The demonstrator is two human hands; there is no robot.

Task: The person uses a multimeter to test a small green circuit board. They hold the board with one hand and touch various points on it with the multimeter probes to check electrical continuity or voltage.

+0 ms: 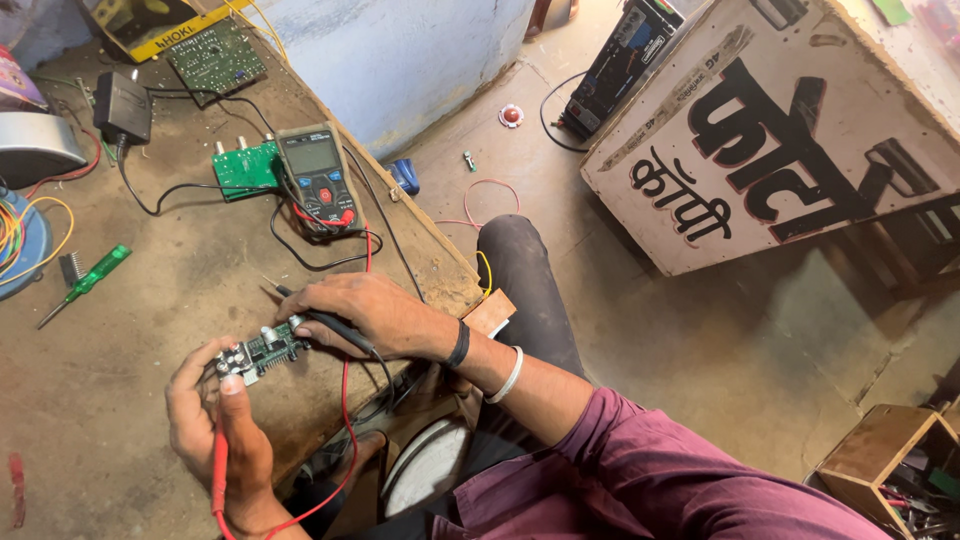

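A small green circuit board [268, 349] with silver knobs lies on the worn wooden workbench [130, 330] near its front edge. My left hand [213, 428] grips the board's left end and pins a red test probe [219, 470] along the palm. My right hand [368, 312] holds a black test probe [335, 325] with its tip at the board's right end. Red and black leads run back to a digital multimeter [319, 177] lying further up the bench.
A second green board [245, 168], a larger one [216, 58], a black power adapter [122, 106] and a green-handled screwdriver [88, 281] lie on the bench. A white painted box [780, 130] stands on the floor at right, a wooden crate [890, 465] at lower right.
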